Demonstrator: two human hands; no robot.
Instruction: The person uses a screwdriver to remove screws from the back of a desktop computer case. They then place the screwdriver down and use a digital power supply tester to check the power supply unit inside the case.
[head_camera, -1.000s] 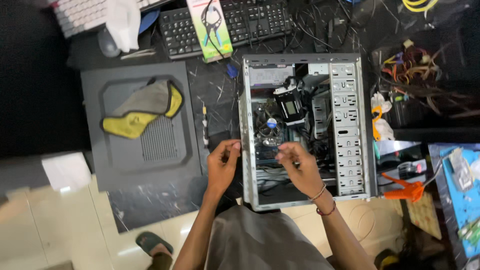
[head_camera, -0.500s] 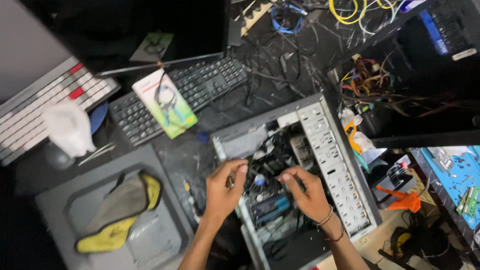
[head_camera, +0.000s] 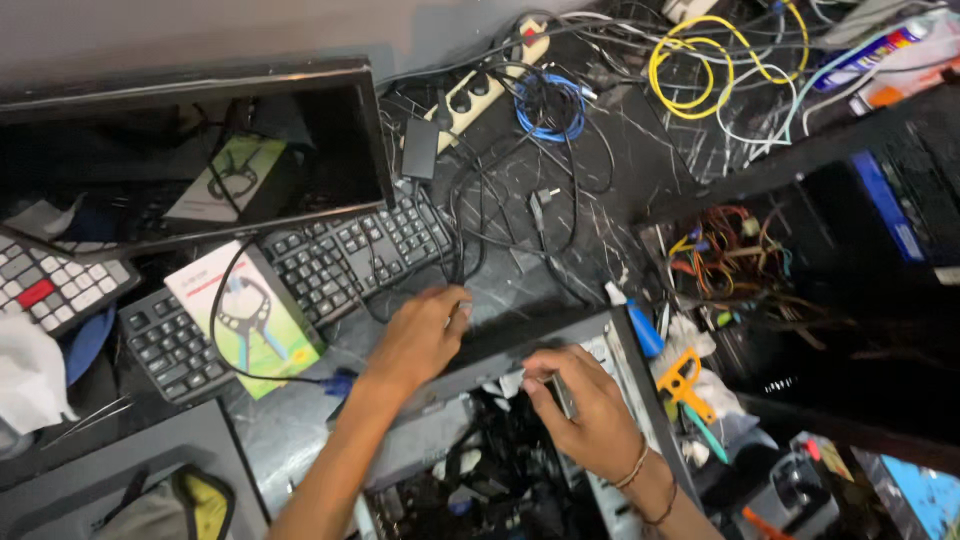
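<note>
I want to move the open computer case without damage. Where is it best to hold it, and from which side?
Probably by the top metal edge of the computer case, coming from above at the far side. That edge is a straight bare bar; the left hand rests there. The right hand is at the inner frame. Inside are loose cables, so avoid reaching there.

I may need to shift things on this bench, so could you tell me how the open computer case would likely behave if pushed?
The computer case is a metal box packed with parts, so it is probably heavy and stiff. It lies flat, so tipping seems unlikely. Both the left hand and right hand are on it, and cables lie nearby and may snag.
</note>
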